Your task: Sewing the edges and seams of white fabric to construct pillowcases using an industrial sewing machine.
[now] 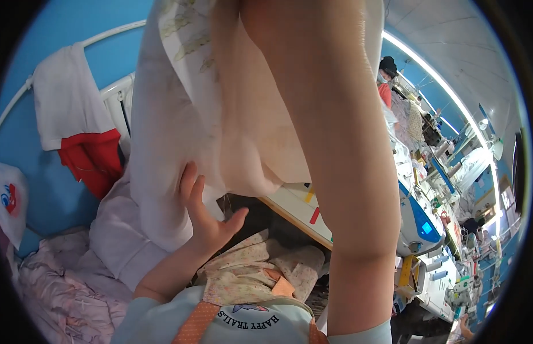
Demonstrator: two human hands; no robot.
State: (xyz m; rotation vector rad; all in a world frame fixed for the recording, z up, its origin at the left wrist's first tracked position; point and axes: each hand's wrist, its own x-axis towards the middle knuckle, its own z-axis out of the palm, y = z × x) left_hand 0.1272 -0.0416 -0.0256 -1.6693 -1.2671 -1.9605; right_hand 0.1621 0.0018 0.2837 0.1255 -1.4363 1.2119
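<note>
A large white cloth (163, 132) hangs down in front of me, with a printed patterned strip (189, 40) near its top. My left hand (206, 218) is at the cloth's lower part, thumb stretched out and fingers apart, the fingertips against or very close to the fabric. My right arm reaches up past the cloth's right side and leaves the picture at the top, so the right hand is out of sight. On my lap lies a speckled cream fabric with orange parts (261, 272).
Pale pink crumpled cloth (66, 286) is heaped at lower left. A white and red garment (77, 109) hangs over a white rail (114, 33). To the right stand a sewing table (298, 209), a white and blue sewing machine (418, 223), thread cones (438, 272) and a person (387, 71) farther off.
</note>
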